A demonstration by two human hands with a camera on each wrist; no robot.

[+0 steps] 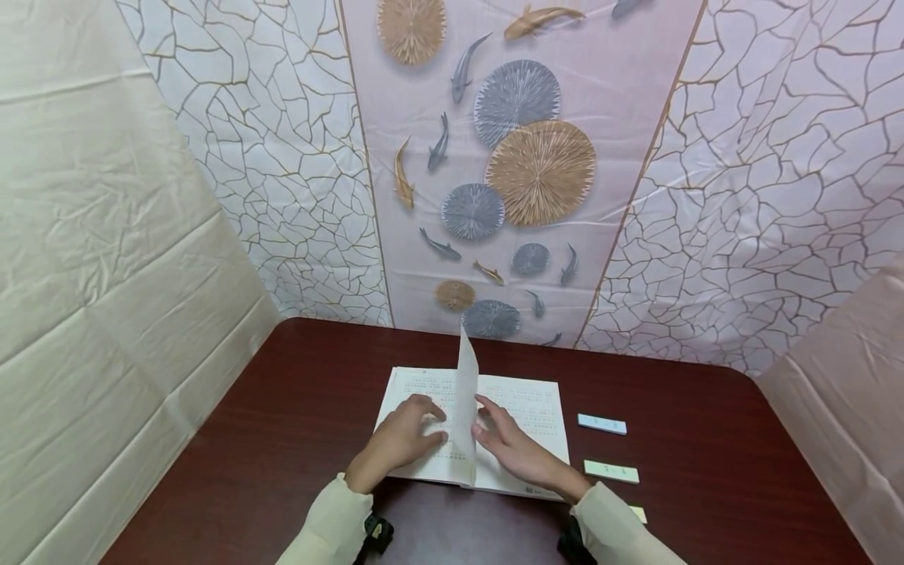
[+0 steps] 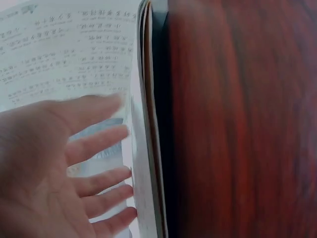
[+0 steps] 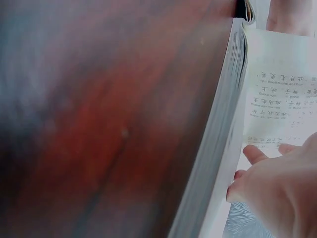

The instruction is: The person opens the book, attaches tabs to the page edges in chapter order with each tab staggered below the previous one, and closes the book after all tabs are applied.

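Observation:
An open book (image 1: pixel 526 400) with printed text lies on the dark red table, one leaf (image 1: pixel 464 404) standing nearly upright at its middle. My left hand (image 1: pixel 408 431) is over the left-hand page, fingers spread towards the upright leaf. In the left wrist view, those fingers (image 2: pixel 106 148) are apart and almost straight, with nothing gripped. On the other side, my right hand (image 1: pixel 515 449) is over the right-hand page, its fingertips right at the standing leaf. The right wrist view shows this hand (image 3: pixel 280 183) loosely bent beside a text page (image 3: pixel 282 74), with the thick page block (image 3: pixel 218 134) next to it.
To the right of the book lie a blue strip (image 1: pixel 602 424), a green strip (image 1: pixel 610 471) and a yellow strip (image 1: pixel 639 514), the last partly hidden by the right sleeve. Patterned cloth (image 1: pixel 494 259) hangs behind the table (image 1: pixel 282 439), and plain cloth on both sides.

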